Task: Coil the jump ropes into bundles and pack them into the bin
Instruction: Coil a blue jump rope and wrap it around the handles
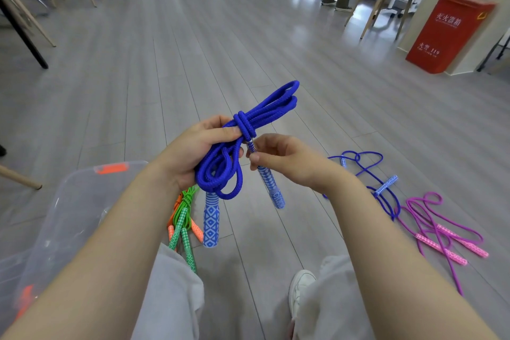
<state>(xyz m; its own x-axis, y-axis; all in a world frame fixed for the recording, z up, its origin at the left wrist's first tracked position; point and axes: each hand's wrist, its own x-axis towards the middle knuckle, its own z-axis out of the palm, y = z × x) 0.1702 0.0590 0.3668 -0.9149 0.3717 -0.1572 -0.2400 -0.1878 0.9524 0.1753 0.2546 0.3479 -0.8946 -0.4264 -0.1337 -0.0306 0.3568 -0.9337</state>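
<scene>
Bin (71,201) beside coiled blue rope (248,130)

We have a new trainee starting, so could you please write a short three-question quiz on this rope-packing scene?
1. True or false: the blue rope is coiled and wrapped.
2. What does the right hand pinch? A) a blue handle B) the pink rope C) the clear bin
3. Which ropes lie loose on the floor at the right?

Key: 1 true. 2 A. 3 a thin blue rope and the pink rope.
</scene>
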